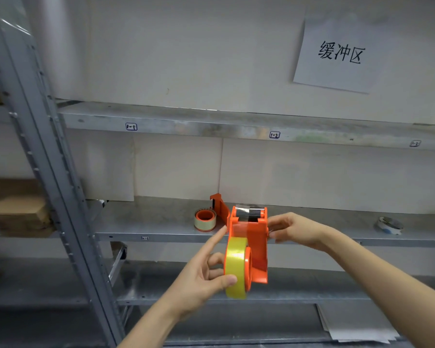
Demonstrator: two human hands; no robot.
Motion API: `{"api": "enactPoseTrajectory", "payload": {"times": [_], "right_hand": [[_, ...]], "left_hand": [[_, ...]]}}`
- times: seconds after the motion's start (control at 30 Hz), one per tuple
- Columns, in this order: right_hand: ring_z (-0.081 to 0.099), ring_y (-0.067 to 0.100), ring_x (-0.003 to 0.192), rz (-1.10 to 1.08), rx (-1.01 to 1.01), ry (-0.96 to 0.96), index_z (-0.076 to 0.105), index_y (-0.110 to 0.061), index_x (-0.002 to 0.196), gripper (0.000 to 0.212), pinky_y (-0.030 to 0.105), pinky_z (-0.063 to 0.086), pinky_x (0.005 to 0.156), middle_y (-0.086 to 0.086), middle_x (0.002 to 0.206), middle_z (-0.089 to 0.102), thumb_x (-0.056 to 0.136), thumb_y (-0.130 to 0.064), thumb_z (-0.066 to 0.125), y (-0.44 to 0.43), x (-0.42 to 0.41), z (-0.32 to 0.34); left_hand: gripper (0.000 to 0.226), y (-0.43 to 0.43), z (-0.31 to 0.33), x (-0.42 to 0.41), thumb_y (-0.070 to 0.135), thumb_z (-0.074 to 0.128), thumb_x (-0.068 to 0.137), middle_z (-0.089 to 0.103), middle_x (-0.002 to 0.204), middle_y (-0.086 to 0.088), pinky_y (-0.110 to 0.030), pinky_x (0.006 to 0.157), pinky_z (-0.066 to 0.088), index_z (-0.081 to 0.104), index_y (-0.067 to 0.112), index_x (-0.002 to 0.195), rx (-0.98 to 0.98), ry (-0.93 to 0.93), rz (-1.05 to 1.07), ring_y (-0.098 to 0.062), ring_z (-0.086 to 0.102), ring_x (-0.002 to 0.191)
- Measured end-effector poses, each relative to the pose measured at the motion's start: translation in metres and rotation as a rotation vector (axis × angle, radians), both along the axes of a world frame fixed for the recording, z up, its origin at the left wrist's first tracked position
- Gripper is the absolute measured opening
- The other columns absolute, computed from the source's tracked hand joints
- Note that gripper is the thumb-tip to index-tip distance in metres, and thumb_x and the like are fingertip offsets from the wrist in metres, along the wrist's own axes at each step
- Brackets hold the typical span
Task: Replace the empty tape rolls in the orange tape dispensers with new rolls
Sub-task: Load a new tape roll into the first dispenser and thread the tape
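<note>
An orange tape dispenser (254,243) is held in the air in front of the middle shelf (166,222). A yellow tape roll (235,267) sits on its orange hub at the lower left. My left hand (201,275) grips the yellow roll, thumb on its rim and index finger stretched up along the dispenser's side. My right hand (294,229) pinches the dispenser's right edge near the roller at the top. On the shelf behind lie a nearly empty roll with an orange core (205,219) and a second orange dispenser part (220,208), standing.
A white tape roll (389,225) lies on the shelf at the right. A grey steel upright (50,156) slants down the left. Cardboard boxes (18,212) sit at the far left. Paper sheets (357,325) lie on the lower shelf. A paper sign (340,52) hangs on the wall.
</note>
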State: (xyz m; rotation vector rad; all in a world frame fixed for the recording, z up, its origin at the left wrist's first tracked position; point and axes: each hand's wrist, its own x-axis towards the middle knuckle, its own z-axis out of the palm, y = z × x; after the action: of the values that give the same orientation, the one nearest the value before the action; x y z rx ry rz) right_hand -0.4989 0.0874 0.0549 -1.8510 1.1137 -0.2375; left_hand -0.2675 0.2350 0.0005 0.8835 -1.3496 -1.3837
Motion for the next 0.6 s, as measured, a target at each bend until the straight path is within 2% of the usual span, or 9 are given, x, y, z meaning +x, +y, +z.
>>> {"api": "enactPoseTrajectory", "payload": {"times": [0.07,0.13,0.2,0.27,0.37,0.43,0.5,0.6], "right_hand": [[0.065,0.008,0.096,-0.017,-0.175,0.15,0.067,-0.016,0.112,0.035,0.021,0.05,0.088,0.003,0.108,0.071,0.088,0.005,0.052,-0.002,0.003,0.002],[0.064,0.01,0.098,-0.101,-0.337,0.218,0.065,-0.014,0.115,0.034,0.03,0.049,0.098,0.004,0.109,0.07,0.086,0.002,0.056,-0.004,0.006,-0.001],[0.064,0.01,0.098,-0.17,-0.48,0.187,0.065,-0.015,0.114,0.033,0.033,0.049,0.098,0.001,0.108,0.069,0.084,-0.003,0.06,0.0,0.01,-0.002],[0.062,0.004,0.098,-0.139,-0.547,0.122,0.063,-0.019,0.116,0.035,0.031,0.049,0.097,-0.007,0.107,0.067,0.082,-0.015,0.069,0.012,0.019,-0.002],[0.053,-0.005,0.109,0.014,-0.453,0.088,0.053,-0.028,0.128,0.068,0.016,0.041,0.097,-0.021,0.117,0.055,0.067,-0.045,0.079,0.035,0.039,-0.007],[0.044,-0.006,0.121,0.117,-0.407,0.092,0.043,-0.03,0.136,0.096,0.013,0.033,0.102,-0.021,0.134,0.047,0.052,-0.06,0.079,0.042,0.054,-0.023],[0.032,-0.009,0.129,0.206,-0.4,0.083,0.033,-0.032,0.141,0.107,0.008,0.023,0.106,-0.021,0.142,0.036,0.049,-0.061,0.079,0.044,0.07,-0.042],[0.027,-0.014,0.126,0.243,-0.371,-0.017,0.027,-0.034,0.142,0.105,-0.008,0.015,0.095,-0.023,0.138,0.032,0.054,-0.047,0.084,0.038,0.096,-0.061]], "left_hand": [[0.081,-0.002,-0.005,-0.002,-0.002,0.068,0.084,0.069,0.112,-0.013,-0.04,0.093,0.055,0.028,0.032,0.146,0.036,-0.005,0.054,-0.033,0.068,0.106],[0.075,-0.007,-0.01,-0.001,0.0,0.069,0.083,0.071,0.11,-0.011,-0.039,0.093,0.055,0.034,0.027,0.144,0.066,-0.021,0.113,-0.032,0.068,0.105],[0.073,-0.012,-0.013,0.001,0.003,0.073,0.08,0.072,0.11,-0.011,-0.039,0.092,0.055,0.039,0.024,0.142,0.1,-0.011,0.175,-0.031,0.069,0.103],[0.072,-0.018,-0.017,0.004,0.006,0.074,0.076,0.073,0.11,-0.01,-0.035,0.086,0.057,0.042,0.023,0.138,0.135,0.01,0.238,-0.024,0.07,0.098],[0.066,-0.027,-0.021,0.01,0.005,0.075,0.078,0.072,0.112,-0.008,-0.036,0.088,0.057,0.045,0.024,0.134,0.173,0.027,0.314,-0.022,0.07,0.101],[0.064,-0.035,-0.023,0.017,0.009,0.076,0.074,0.072,0.11,-0.009,-0.041,0.088,0.057,0.05,0.021,0.131,0.187,0.043,0.347,-0.025,0.07,0.102],[0.056,-0.04,-0.025,0.025,0.004,0.075,0.078,0.072,0.108,-0.011,-0.04,0.082,0.059,0.054,0.016,0.128,0.198,0.064,0.371,-0.027,0.07,0.1],[0.047,-0.049,-0.03,0.043,0.0,0.07,0.082,0.072,0.106,-0.015,-0.038,0.078,0.06,0.057,0.01,0.126,0.215,0.082,0.403,-0.03,0.07,0.099]]}}
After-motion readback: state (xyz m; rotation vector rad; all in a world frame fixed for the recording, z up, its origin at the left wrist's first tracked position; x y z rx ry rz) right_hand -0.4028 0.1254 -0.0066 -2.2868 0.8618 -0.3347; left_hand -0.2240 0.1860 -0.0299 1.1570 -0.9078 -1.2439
